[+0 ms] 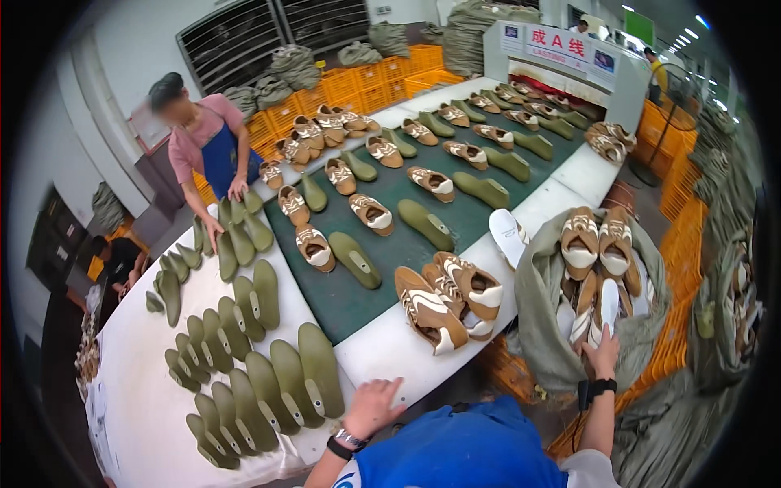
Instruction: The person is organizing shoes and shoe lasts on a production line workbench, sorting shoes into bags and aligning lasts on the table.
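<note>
The right hand (pixel 602 356) reaches into a grey-green sack (pixel 533 346) of brown-and-white shoes (pixel 580 244), fingers partly curled at the lower end of a white sole-shaped piece (pixel 608 305); I cannot tell whether it grips it. The left hand (pixel 374 408), loosely open and holding nothing, is by the white table edge (pixel 366 362) near green lasts (pixel 319 366). Red lettering marks the white sign (pixel 557 45) beyond the dark-green surface (pixel 325 307)
</note>
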Demonstrator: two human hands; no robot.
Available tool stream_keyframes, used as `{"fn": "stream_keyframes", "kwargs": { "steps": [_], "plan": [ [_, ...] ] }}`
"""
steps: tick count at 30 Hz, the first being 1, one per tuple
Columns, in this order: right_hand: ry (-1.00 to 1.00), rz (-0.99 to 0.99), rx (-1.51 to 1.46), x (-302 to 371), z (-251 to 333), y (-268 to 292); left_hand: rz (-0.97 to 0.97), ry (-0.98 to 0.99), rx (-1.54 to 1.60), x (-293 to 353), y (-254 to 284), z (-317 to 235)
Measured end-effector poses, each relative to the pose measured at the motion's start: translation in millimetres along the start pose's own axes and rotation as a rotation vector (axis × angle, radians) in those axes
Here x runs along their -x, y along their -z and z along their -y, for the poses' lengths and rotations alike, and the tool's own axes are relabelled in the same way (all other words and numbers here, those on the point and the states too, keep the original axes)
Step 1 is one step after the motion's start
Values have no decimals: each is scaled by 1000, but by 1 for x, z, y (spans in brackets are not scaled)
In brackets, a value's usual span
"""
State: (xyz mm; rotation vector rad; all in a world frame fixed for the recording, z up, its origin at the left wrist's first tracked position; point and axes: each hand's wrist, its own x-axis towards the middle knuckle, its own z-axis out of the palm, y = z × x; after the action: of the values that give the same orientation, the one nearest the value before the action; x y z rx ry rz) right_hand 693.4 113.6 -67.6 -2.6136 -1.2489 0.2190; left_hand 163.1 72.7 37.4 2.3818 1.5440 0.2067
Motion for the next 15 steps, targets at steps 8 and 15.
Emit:
{"fn": "stream_keyframes", "kwargs": {
  "steps": [8,15],
  "plan": [
    [439,-62,-368,-37,6,-1,67,-434,158,-156,-31,-130],
    [411,72,-210,-45,36,-6,88,-755,-195,-252,-84,-218]
  ]
}}
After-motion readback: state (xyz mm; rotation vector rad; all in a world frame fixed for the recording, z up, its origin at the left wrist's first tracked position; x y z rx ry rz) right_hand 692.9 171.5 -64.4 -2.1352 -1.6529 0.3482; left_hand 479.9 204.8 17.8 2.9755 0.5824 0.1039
